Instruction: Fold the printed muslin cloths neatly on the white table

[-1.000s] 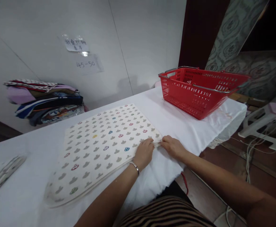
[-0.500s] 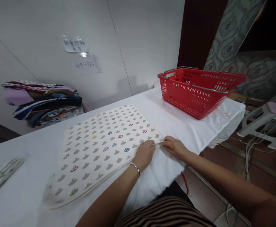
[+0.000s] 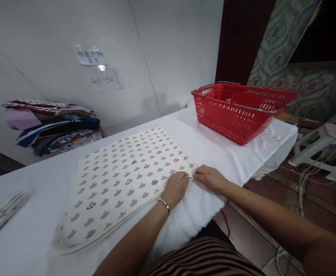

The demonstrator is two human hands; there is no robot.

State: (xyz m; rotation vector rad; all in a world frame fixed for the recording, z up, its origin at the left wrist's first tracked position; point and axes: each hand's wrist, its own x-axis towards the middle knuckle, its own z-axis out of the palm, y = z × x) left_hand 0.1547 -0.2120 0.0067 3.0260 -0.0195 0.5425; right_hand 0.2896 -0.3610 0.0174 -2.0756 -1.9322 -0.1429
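Observation:
A folded white cloth (image 3: 127, 172) printed with grey and coloured mushrooms lies flat on the white-covered table. At its near right corner, my left hand (image 3: 176, 188) has its fingers closed on the edge; a bracelet is on that wrist. Just to the right, my right hand (image 3: 210, 177) pinches the same corner with curled fingers. A small folded-over bit of fabric shows between the two hands. My fingertips are partly hidden by the hands themselves.
A red plastic basket (image 3: 231, 119) with metal handles stands at the table's far right. A patterned folded fabric (image 3: 4, 214) lies at the left edge. Stacked clothes (image 3: 55, 126) sit behind the table by the wall. A stool (image 3: 326, 149) and cables are on the right.
My right hand has shifted slightly left along the edge, closer to my left hand, and the cloth's corner is drawn in with it. My left hand stays about where it was.

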